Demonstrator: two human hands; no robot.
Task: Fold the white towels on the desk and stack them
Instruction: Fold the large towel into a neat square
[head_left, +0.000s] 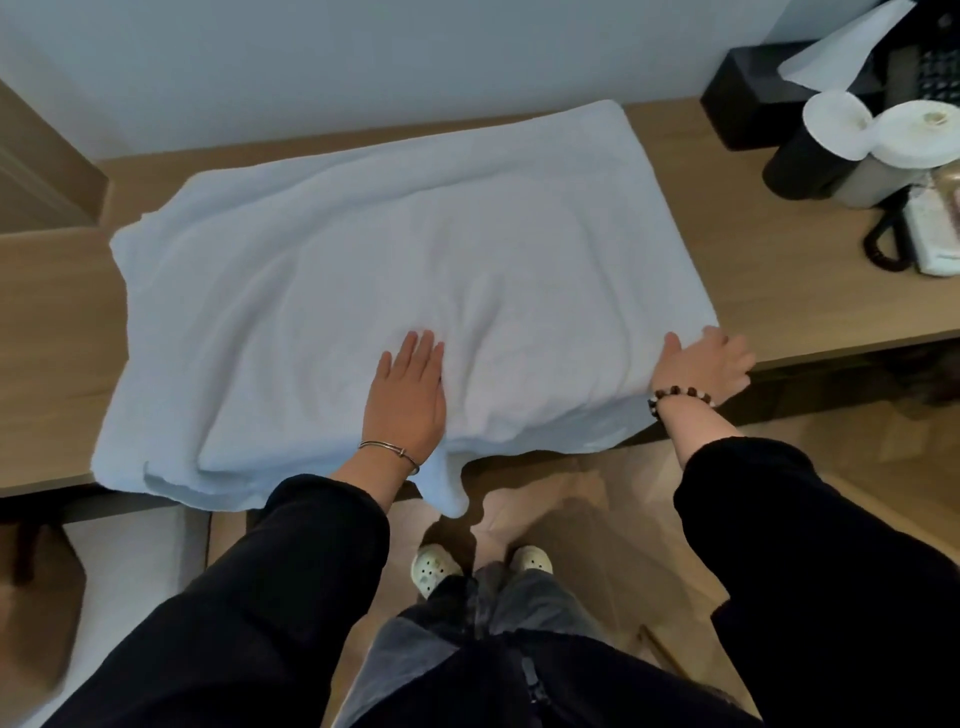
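Observation:
A large white towel (395, 270) lies spread over the wooden desk (779, 260), doubled over, with its near edge and one corner hanging off the front. My left hand (408, 397) lies flat on the towel near the front edge, fingers straight. At the towel's near right corner my right hand (701, 364) rests with fingers spread, thumb on the cloth; whether it pinches the edge I cannot tell.
At the desk's right end stand two paper-covered cups (883, 135), a black tissue box (769, 88) and a corded telephone (930, 234). A wall runs behind the desk. A chair seat (124, 571) sits at lower left under the desk edge.

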